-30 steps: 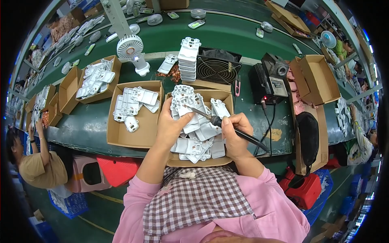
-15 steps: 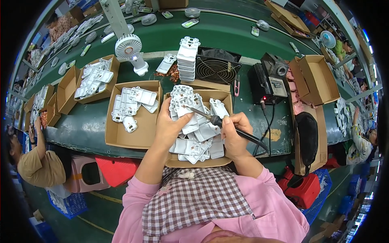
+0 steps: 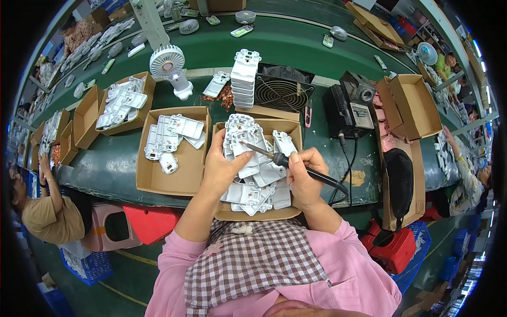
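**Soldering iron (image 3: 282, 159) brought to a white housing (image 3: 237, 137)**

On the green workbench (image 3: 111, 164), a cardboard box (image 3: 259, 215) of white parts (image 3: 248, 196) sits near. Above it, the hands are apart: the left hand (image 3: 221, 168) grips the housing; the right hand (image 3: 307, 173), to its right, is closed around the iron. The tip's contact is too small to confirm. Soldering seems in hand; the next move calls for a steady left grip and fine tip control.

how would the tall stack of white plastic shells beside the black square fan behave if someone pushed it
The tall stack of white plastic shells might topple or slide apart, since it stands high on a narrow base. Each shell would probably feel light but stiff, looking thin and moulded. Their smooth faces may be somewhat slippery.
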`<action>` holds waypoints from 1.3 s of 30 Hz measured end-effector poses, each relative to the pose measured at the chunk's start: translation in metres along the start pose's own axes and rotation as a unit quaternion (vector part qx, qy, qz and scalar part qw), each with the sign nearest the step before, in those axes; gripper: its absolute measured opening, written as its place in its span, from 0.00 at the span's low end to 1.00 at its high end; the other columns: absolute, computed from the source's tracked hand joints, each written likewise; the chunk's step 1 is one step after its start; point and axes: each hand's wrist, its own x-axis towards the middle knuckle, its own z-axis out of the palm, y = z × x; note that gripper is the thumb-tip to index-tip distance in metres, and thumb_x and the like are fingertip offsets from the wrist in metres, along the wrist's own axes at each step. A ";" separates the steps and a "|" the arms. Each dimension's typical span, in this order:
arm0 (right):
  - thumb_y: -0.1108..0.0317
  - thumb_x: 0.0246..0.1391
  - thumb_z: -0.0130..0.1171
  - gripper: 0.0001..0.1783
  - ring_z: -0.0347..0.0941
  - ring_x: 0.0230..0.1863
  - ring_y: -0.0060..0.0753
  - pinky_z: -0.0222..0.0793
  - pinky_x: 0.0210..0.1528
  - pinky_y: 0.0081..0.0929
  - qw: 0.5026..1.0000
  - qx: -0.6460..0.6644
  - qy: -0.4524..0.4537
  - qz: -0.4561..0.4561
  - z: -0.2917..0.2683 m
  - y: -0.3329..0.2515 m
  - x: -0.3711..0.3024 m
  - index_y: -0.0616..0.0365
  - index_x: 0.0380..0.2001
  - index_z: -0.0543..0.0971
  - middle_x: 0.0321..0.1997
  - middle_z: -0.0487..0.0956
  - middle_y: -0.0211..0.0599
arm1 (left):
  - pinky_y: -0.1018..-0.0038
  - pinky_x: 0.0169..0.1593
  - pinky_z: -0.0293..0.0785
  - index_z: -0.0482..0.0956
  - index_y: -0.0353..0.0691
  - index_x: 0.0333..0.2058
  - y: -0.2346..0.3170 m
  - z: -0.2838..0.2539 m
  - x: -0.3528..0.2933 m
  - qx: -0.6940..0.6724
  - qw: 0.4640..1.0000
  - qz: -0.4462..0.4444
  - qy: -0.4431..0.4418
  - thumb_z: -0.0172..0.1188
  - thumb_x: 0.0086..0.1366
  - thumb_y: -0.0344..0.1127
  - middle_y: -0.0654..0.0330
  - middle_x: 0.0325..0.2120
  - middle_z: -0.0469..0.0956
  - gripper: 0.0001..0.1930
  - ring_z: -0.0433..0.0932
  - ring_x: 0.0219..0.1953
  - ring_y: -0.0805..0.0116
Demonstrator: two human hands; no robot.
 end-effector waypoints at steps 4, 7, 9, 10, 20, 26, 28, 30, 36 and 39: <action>0.69 0.58 0.57 0.11 0.62 0.14 0.14 0.58 0.15 0.13 1.000 0.008 -0.002 0.006 0.000 0.000 0.000 0.57 0.24 0.68 0.18 0.70 0.28 | 0.75 0.49 0.72 0.62 0.29 0.55 -0.001 0.001 0.001 0.014 1.000 0.005 0.007 0.68 0.52 0.28 0.54 0.45 0.75 0.33 0.75 0.46 0.70; 0.69 0.58 0.57 0.11 0.62 0.14 0.14 0.58 0.15 0.13 1.000 0.005 -0.007 0.008 0.000 0.000 0.000 0.57 0.24 0.68 0.18 0.70 0.28 | 0.74 0.49 0.72 0.62 0.29 0.56 -0.001 0.000 0.001 0.015 1.000 0.007 0.003 0.68 0.52 0.28 0.54 0.46 0.74 0.34 0.75 0.46 0.70; 0.71 0.58 0.57 0.09 0.64 0.16 0.12 0.60 0.18 0.13 1.000 0.014 -0.017 0.012 -0.002 0.000 0.000 0.58 0.26 0.69 0.19 0.72 0.28 | 0.74 0.49 0.72 0.61 0.29 0.56 -0.001 0.000 0.001 0.010 1.000 0.006 -0.001 0.68 0.52 0.28 0.54 0.46 0.74 0.34 0.75 0.46 0.70; 0.72 0.58 0.57 0.08 0.65 0.18 0.11 0.61 0.19 0.12 0.999 0.024 -0.022 0.016 -0.003 0.000 0.000 0.58 0.27 0.69 0.20 0.73 0.28 | 0.74 0.49 0.72 0.61 0.29 0.56 0.000 0.000 0.000 0.007 1.000 0.004 -0.001 0.68 0.53 0.28 0.54 0.46 0.74 0.34 0.74 0.46 0.70; 0.70 0.59 0.55 0.08 0.65 0.16 0.15 0.61 0.17 0.14 0.994 0.101 0.019 -0.046 -0.007 0.006 0.000 0.59 0.28 0.68 0.20 0.72 0.32 | 0.74 0.50 0.72 0.60 0.30 0.57 0.007 0.003 0.000 -0.028 0.999 -0.016 -0.009 0.70 0.53 0.30 0.54 0.46 0.74 0.36 0.75 0.47 0.70; 0.67 0.60 0.54 0.09 0.65 0.16 0.15 0.60 0.16 0.14 0.989 0.119 0.031 -0.087 -0.010 0.009 -0.003 0.59 0.31 0.68 0.21 0.73 0.33 | 0.75 0.47 0.74 0.59 0.30 0.57 0.016 0.001 -0.001 -0.129 0.989 -0.071 -0.033 0.67 0.56 0.32 0.55 0.44 0.74 0.34 0.75 0.43 0.71; 0.67 0.60 0.54 0.09 0.66 0.16 0.15 0.60 0.16 0.14 0.990 0.105 0.020 -0.091 -0.011 0.009 -0.004 0.60 0.31 0.69 0.21 0.73 0.33 | 0.75 0.46 0.74 0.58 0.30 0.58 0.015 -0.003 0.000 -0.199 0.976 -0.082 -0.029 0.62 0.58 0.31 0.55 0.44 0.74 0.31 0.75 0.42 0.72; 0.66 0.60 0.55 0.09 0.66 0.16 0.15 0.62 0.17 0.14 0.992 0.093 0.023 -0.082 -0.010 0.010 -0.006 0.60 0.31 0.69 0.21 0.74 0.33 | 0.75 0.47 0.72 0.56 0.30 0.59 0.012 -0.005 0.001 -0.224 0.973 -0.046 -0.016 0.53 0.61 0.29 0.55 0.45 0.72 0.28 0.73 0.43 0.72; 0.67 0.60 0.55 0.10 0.68 0.17 0.16 0.64 0.19 0.14 0.996 0.071 0.003 -0.058 -0.008 0.007 -0.007 0.61 0.29 0.70 0.21 0.74 0.32 | 0.74 0.54 0.65 0.53 0.29 0.61 -0.002 -0.003 -0.004 -0.090 0.990 0.080 0.070 0.50 0.61 0.26 0.55 0.48 0.69 0.30 0.69 0.48 0.71; 0.70 0.59 0.55 0.08 0.68 0.17 0.15 0.65 0.20 0.14 0.998 0.019 -0.013 -0.059 -0.006 0.003 -0.009 0.62 0.28 0.70 0.21 0.75 0.32 | 0.74 0.54 0.65 0.53 0.27 0.61 -0.003 -0.003 -0.006 -0.050 0.991 0.115 0.041 0.50 0.61 0.25 0.54 0.48 0.69 0.29 0.69 0.48 0.71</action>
